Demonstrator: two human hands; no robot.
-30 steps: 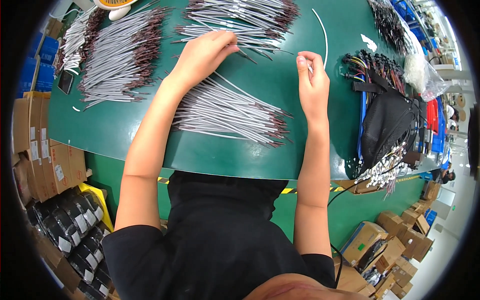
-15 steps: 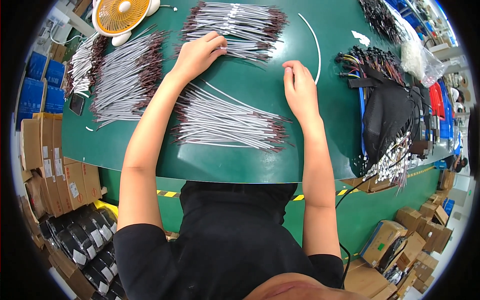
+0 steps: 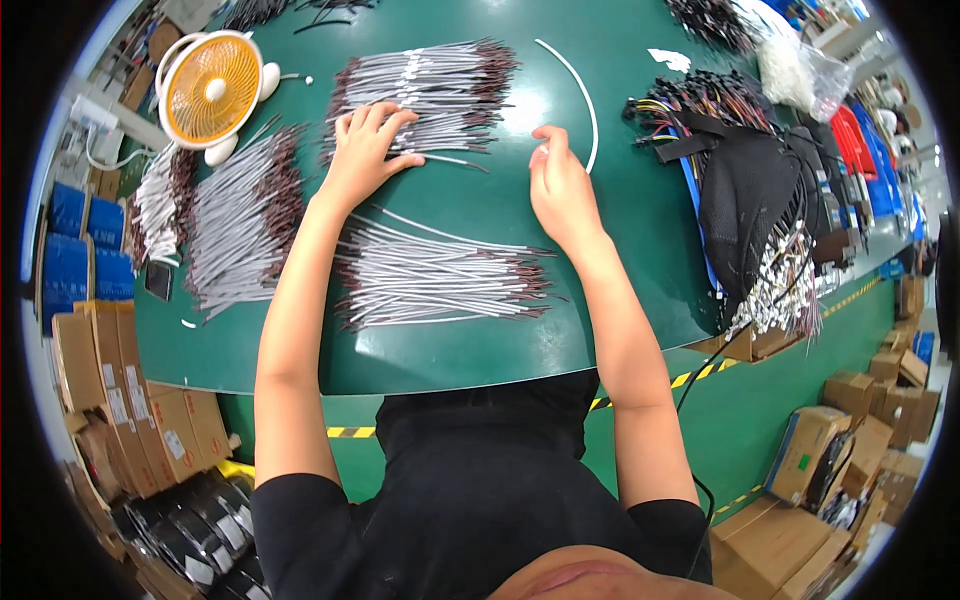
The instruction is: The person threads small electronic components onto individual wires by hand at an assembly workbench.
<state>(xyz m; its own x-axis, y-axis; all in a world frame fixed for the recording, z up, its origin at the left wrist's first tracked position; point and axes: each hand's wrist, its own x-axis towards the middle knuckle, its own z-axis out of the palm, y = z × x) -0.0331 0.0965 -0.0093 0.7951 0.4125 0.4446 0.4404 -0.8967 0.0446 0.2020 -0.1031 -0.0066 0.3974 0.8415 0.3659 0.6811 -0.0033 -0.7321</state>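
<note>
Lying to the left of the person's left arm is a broad stack of slim grey cables with reddish-brown ends [image 3: 235, 235]. Next comes the left hand [image 3: 372, 150], its grip open, fingers fanned over the near-left part of the far bundle of straight grey cables banded with white [image 3: 430, 85]. Just right of its thumb tip, along that bundle's near edge, lies a single thin grey cable with a dark end [image 3: 450, 161]; its long axis runs left to right, dipping slightly toward the person on the right. The left hand is clearly nearer to it than the right. Closer to the person, a loose near bundle of similar grey cables [image 3: 440, 278] rests on the glossy green table [image 3: 470, 365]. The right hand [image 3: 562, 185] is bent inward beside a curved white plastic tube [image 3: 585, 95]; whether its grip holds anything, I cannot tell.

Half a second ago the left thumb and fingers were drawn together; now they stand apart. The right hand's inward curl looks much the same.
</note>
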